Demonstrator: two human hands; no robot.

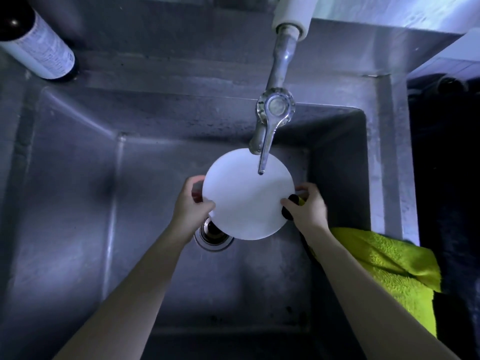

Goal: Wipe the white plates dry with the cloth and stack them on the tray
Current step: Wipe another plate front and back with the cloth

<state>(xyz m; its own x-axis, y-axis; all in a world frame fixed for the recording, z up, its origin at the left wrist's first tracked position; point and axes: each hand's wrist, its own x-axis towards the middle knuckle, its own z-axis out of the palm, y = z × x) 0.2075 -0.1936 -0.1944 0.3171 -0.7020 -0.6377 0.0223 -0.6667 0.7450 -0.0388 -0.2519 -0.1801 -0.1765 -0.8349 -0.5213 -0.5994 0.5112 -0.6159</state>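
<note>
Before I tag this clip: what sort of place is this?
Most likely a kitchen washing-up spot: a deep steel sink, a tap above it, and a white plate held over it by the left hand and the right hand, which also has the green cloth.

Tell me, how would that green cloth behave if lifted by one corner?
Probably floppy: the cloth hangs in folds from the right hand rather than holding a shape. Its fuzzy pile suggests it is light and grippy, not slippery. Likely nothing about it would roll or break.
</note>
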